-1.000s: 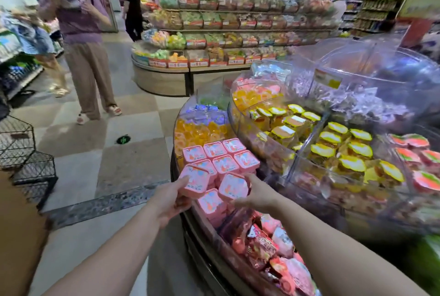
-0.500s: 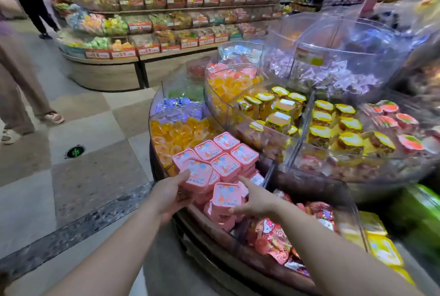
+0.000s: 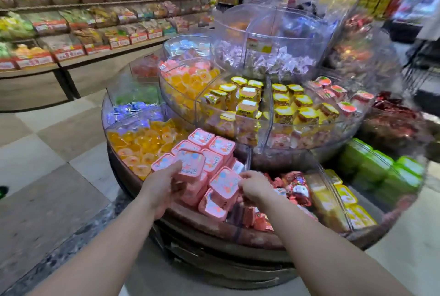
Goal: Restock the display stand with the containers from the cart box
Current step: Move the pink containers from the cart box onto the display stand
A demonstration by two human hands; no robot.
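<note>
A round tiered display stand [image 3: 214,236] fills the middle of the head view. Its lower front compartment holds a pile of pink square containers [image 3: 214,150] with printed lids. My left hand [image 3: 162,186] grips one pink container [image 3: 191,164] at the pile's left front, thumb on its lid edge. My right hand [image 3: 256,186] pinches the right edge of another pink container [image 3: 225,182] that leans on the pile. The cart box is out of view.
Orange jelly cups [image 3: 142,143] lie left of the pink pile, red wrapped sweets [image 3: 295,188] right of it. Yellow cups [image 3: 247,103] fill the middle tier, green packs [image 3: 381,169] the lower right. Long snack shelves [image 3: 95,22] stand behind; a wire cart [image 3: 421,67] at far right.
The view has swung right and nearer to the stand. Both hands stayed on the pink containers; the left one has shifted its container onto the pile, the right moved to the leaning container's edge.
</note>
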